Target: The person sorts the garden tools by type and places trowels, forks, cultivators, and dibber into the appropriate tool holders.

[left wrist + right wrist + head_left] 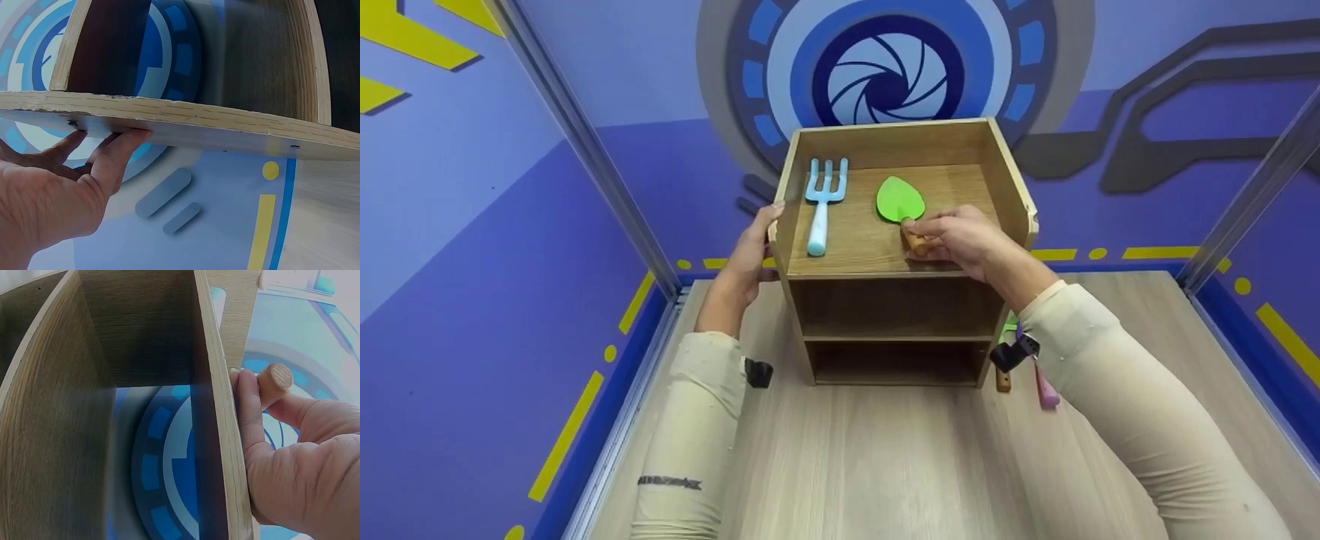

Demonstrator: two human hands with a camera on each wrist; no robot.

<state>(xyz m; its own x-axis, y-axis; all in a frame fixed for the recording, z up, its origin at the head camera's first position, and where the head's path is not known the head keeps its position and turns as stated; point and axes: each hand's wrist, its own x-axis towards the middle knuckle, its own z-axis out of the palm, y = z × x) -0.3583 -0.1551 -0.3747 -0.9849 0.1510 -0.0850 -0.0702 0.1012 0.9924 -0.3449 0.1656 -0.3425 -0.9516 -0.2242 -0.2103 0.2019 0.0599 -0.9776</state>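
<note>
A small wooden shelf unit stands on the table, its top tray bordered by low walls. On that tray, at the left, lies a light blue toy garden fork. Beside it is a toy trowel with a green leaf-shaped blade and a brown wooden handle. My right hand pinches this handle between thumb and fingers, low over the tray. At the unit's left side, my left hand rests its fingertips against the outer panel, thumb near the top edge.
Right of the unit, partly behind my right forearm, several tools lie on the table, among them one with a pink handle and one with a brown handle. Two open shelves sit below the tray. Blue printed walls enclose the table.
</note>
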